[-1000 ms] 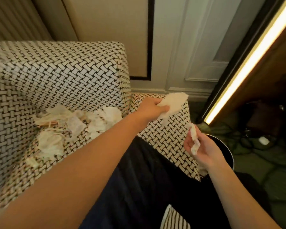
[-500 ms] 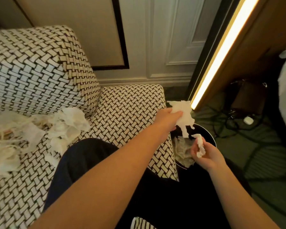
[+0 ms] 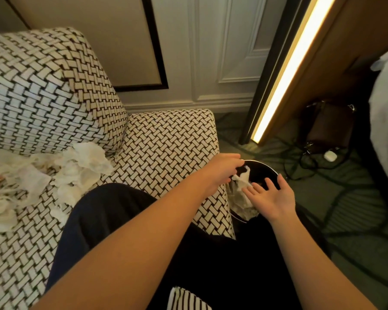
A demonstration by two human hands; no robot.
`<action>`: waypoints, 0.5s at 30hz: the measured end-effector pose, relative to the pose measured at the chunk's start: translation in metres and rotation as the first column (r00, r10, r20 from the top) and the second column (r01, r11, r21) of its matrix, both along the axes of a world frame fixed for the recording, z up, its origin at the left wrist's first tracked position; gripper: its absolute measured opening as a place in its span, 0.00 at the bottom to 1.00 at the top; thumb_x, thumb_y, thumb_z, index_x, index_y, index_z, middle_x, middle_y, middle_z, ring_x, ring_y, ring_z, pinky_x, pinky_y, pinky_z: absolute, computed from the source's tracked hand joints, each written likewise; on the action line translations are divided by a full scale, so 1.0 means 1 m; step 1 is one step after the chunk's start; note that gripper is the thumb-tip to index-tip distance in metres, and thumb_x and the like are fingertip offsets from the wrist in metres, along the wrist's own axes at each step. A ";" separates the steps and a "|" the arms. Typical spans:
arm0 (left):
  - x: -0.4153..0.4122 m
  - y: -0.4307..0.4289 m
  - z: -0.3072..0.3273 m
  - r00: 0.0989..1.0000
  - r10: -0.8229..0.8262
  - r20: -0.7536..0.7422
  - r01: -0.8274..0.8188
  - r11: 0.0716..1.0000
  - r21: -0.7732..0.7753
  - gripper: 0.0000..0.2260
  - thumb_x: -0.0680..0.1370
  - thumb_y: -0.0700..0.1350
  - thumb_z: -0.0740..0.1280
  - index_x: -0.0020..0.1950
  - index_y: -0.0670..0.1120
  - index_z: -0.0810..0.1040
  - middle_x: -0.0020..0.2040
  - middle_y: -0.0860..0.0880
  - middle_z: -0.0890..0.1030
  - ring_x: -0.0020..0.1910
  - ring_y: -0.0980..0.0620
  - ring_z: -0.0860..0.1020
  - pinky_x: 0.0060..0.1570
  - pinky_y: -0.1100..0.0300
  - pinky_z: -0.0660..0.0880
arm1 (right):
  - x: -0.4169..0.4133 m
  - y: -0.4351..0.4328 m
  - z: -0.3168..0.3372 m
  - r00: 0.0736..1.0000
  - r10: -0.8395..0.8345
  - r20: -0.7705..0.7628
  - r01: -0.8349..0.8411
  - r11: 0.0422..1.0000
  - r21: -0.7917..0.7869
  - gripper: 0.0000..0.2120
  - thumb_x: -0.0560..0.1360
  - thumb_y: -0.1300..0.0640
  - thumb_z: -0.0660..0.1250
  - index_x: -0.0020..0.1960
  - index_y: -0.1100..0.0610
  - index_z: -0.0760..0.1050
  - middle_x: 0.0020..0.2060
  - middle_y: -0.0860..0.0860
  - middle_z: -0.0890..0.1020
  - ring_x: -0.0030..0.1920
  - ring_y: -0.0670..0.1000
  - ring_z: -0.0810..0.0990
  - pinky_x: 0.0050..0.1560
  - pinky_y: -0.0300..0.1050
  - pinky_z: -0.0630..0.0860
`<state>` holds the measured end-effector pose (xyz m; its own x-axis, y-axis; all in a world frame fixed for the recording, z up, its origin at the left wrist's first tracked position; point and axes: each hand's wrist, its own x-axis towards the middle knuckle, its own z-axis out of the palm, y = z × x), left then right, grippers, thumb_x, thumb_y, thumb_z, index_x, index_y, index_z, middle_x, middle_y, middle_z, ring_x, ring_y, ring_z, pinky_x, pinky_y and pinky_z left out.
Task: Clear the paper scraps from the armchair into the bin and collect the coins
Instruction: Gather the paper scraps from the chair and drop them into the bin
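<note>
Bin [image 3: 268, 168]: black, round, holds crumpled paper [image 3: 241, 203].
Right hand [image 3: 272, 196]: above the bin, palm up, fingers spread, holding nothing.
Left hand [image 3: 221, 173]: over the bin's rim, fingers slack, gripping nothing. One scrap [image 3: 242, 177] is just under its fingertips, long axis pointing down into the bin.
Paper scraps [image 3: 81, 171]: heaped on the armchair [image 3: 170, 144] seat, left of the bin.

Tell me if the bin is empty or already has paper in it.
Not empty: crumpled white paper scraps lie piled inside the bin, on its near side.

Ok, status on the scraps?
Right hand open over bin. Left hand above bin, scrap just under it, grip unclear. Pile on armchair. No coins in view.
</note>
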<state>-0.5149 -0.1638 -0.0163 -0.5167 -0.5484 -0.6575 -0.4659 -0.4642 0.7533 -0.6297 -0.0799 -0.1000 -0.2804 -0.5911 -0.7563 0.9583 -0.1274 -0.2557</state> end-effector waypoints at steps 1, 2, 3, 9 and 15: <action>0.003 -0.001 0.000 1.000 -0.002 0.003 0.002 1.000 -0.001 0.20 0.80 0.41 0.59 0.73 0.46 0.65 0.70 0.46 0.69 0.67 0.50 0.70 0.60 0.57 0.68 | 0.002 0.001 0.001 1.000 0.013 -0.019 -0.013 1.000 -0.016 0.29 0.80 0.47 0.55 0.77 0.51 0.50 0.76 0.60 0.52 0.76 0.62 0.51 0.74 0.60 0.53; 0.008 -0.001 0.002 1.000 0.002 0.002 -0.002 1.000 -0.005 0.19 0.81 0.41 0.59 0.72 0.47 0.66 0.70 0.46 0.70 0.66 0.50 0.70 0.60 0.57 0.68 | 0.005 0.003 0.004 0.999 0.027 -0.044 -0.029 0.999 -0.031 0.29 0.80 0.47 0.56 0.77 0.51 0.51 0.76 0.59 0.52 0.76 0.61 0.51 0.74 0.60 0.53; 0.012 -0.002 0.003 1.000 0.006 0.006 -0.006 1.000 -0.011 0.19 0.81 0.40 0.59 0.72 0.47 0.67 0.69 0.47 0.70 0.65 0.50 0.71 0.59 0.57 0.69 | 0.008 0.004 0.006 0.996 0.045 -0.070 -0.048 0.998 -0.041 0.28 0.80 0.48 0.56 0.77 0.51 0.52 0.76 0.59 0.52 0.76 0.60 0.51 0.74 0.60 0.53; 0.045 -0.009 0.021 0.995 0.087 -0.038 -0.089 0.994 -0.060 0.16 0.81 0.40 0.58 0.68 0.47 0.71 0.64 0.48 0.76 0.60 0.51 0.75 0.59 0.56 0.70 | 0.035 0.011 0.024 0.916 0.279 -0.288 -0.285 0.958 0.019 0.24 0.80 0.50 0.57 0.74 0.55 0.61 0.71 0.57 0.67 0.71 0.58 0.65 0.71 0.55 0.61; 0.095 -0.016 0.048 0.943 0.275 -0.188 -0.302 0.945 -0.129 0.13 0.81 0.41 0.59 0.63 0.48 0.75 0.57 0.51 0.81 0.55 0.53 0.78 0.60 0.54 0.72 | 0.071 -0.007 0.058 0.741 0.443 -0.506 -0.468 0.880 0.085 0.20 0.80 0.52 0.58 0.71 0.56 0.66 0.65 0.54 0.75 0.63 0.54 0.75 0.64 0.51 0.68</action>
